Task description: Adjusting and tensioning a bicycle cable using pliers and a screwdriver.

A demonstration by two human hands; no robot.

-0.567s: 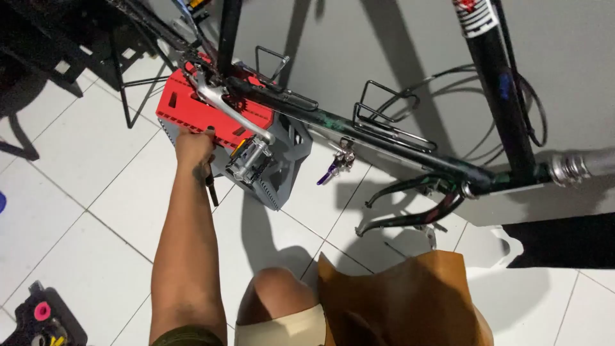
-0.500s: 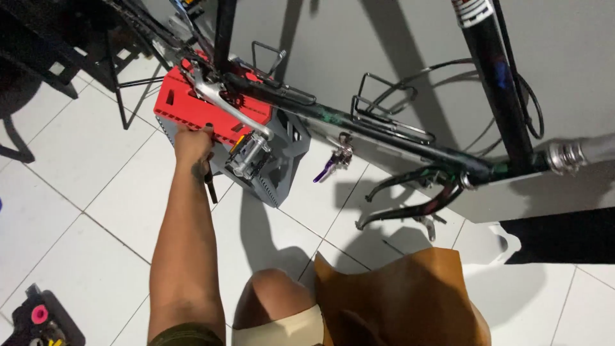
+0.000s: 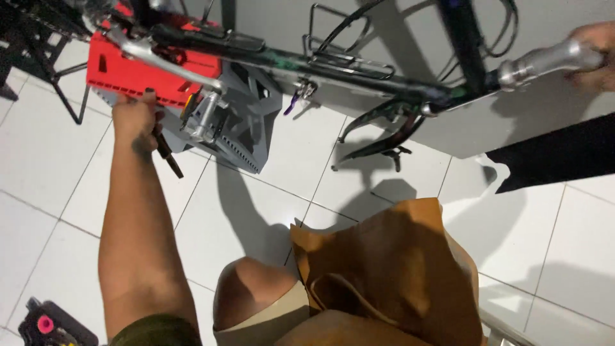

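Observation:
A dark bicycle frame (image 3: 359,70) stretches across the top of the view. My left hand (image 3: 136,120) reaches up to the lower edge of a red box (image 3: 128,74). It is closed around a thin dark tool (image 3: 169,159) whose end sticks out below the fist. A silver pedal (image 3: 204,119) and a silver crank arm (image 3: 160,57) are just right of that hand. My right hand (image 3: 596,54) at the top right edge grips the end of a silver tube (image 3: 544,61) that comes out of the frame.
A grey moulded stand (image 3: 246,131) sits under the red box. Wire bottle cages (image 3: 343,38) are on the frame and a dark brake caliper (image 3: 384,131) hangs below it. A brown bag (image 3: 391,269) lies by my knee (image 3: 246,288). A black and pink object (image 3: 45,323) rests on the white tiles.
The view has moved closer and shifted, so the bicycle sits higher in the picture. My right hand now shows on the silver tube. My left hand stays at the red box.

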